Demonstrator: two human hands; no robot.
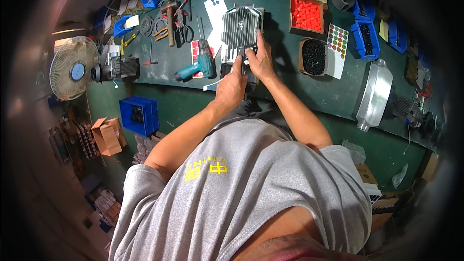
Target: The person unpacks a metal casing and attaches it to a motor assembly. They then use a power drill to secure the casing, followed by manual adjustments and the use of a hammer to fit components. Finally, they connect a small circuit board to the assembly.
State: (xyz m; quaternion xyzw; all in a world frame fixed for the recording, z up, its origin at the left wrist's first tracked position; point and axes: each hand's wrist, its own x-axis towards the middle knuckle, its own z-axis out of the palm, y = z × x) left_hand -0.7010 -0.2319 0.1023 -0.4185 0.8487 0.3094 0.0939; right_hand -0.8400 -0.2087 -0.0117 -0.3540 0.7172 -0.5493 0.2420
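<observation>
A finned silver metal housing lies on the green workbench in front of me. My right hand grips its right side near the lower end. That index finger stretches along the edge, and the thumb bends over a small dark part. Just below, my left hand is closed, its fingertips meeting the same dark area; what they pinch is hidden. White and coloured wires stick out beside the left hand. Left of the housing, a teal power drill lies on a red and white box.
A hammer, pliers and other tools lie left. To the right stand boxes of red caps and black parts, a sticker sheet and a silver metal casing. A fan stands far left.
</observation>
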